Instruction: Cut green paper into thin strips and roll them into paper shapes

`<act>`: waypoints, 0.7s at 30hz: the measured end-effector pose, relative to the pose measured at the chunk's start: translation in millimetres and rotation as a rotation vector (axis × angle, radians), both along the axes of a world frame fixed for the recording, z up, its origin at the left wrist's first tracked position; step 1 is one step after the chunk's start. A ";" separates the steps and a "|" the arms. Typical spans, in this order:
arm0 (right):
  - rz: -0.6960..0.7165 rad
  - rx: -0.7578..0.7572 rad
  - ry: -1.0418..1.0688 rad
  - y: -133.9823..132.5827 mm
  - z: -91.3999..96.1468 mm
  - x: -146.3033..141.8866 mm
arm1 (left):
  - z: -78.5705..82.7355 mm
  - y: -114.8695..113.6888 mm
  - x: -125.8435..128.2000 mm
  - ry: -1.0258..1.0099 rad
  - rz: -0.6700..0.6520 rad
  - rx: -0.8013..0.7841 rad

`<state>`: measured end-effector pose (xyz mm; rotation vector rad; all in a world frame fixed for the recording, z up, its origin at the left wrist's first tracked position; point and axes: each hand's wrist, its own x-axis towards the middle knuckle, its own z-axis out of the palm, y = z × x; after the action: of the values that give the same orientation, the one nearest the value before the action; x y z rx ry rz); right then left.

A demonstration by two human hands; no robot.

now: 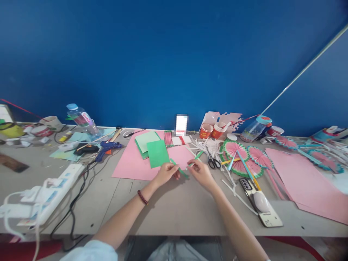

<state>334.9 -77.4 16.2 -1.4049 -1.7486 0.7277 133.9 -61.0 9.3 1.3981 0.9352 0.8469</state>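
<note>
Over the front of the pink sheet (pixel 127 165), my left hand (pixel 168 172) pinches a narrow green paper strip (pixel 182 173). Close beside it, my right hand (pixel 201 174) has its fingers pinched on another green strip (pixel 199 155) that sticks up past the fingertips. A few centimetres separate the two hands. Left of them, a square of green paper (pixel 157 153) overlaps a stack of paler green squares (pixel 145 140). A pleated pink-and-green piece (pixel 168 138) lies behind, next to a white bundle with a red band (pixel 181 140). The fingertips partly cover the strips.
Black-handled scissors (pixel 214 163) lie right of my hands among white paper scraps. Finished paper fans (pixel 239 156), a phone (pixel 261 203) and red paper cups (pixel 206 131) are on the right. A glue gun (pixel 107 149), cables and a power strip (pixel 58 195) occupy the left.
</note>
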 end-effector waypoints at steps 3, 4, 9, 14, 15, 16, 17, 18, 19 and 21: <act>0.179 -0.216 0.137 -9.2 0.7 -18.6 | 0.3 -3.9 1.3 0.084 -0.063 0.082; 0.218 -0.265 0.196 -10.6 1.2 -20.2 | 1.3 -4.6 1.2 0.103 -0.066 0.106; 0.302 -0.432 0.368 -8.7 4.3 -10.1 | 4.6 -5.3 1.5 0.094 -0.016 0.097; 0.339 -0.474 0.417 -11.4 3.1 -12.2 | 3.1 -5.9 2.7 0.108 0.011 0.143; 0.339 -0.477 0.424 -12.5 2.3 -14.3 | 3.0 -6.2 2.6 0.117 0.012 0.159; 0.335 -0.478 0.432 -13.1 1.4 -16.1 | 3.2 -6.5 2.3 0.127 0.015 0.178; 0.326 -0.478 0.443 -13.1 0.3 -17.3 | 3.7 -6.8 1.9 0.140 0.017 0.203; 0.308 -0.475 0.455 -12.2 -1.1 -17.6 | 4.4 -7.1 1.3 0.154 0.025 0.238; 0.277 -0.462 0.466 -10.4 -2.8 -16.8 | 5.2 -7.3 0.6 0.174 0.036 0.283; 0.174 -0.411 0.485 -4.3 -6.6 -11.7 | 6.5 -7.1 -1.1 0.247 0.071 0.393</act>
<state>323.2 -81.6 9.6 -1.1991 -1.3913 1.4546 132.8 -68.1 15.8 1.8488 1.0478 0.9619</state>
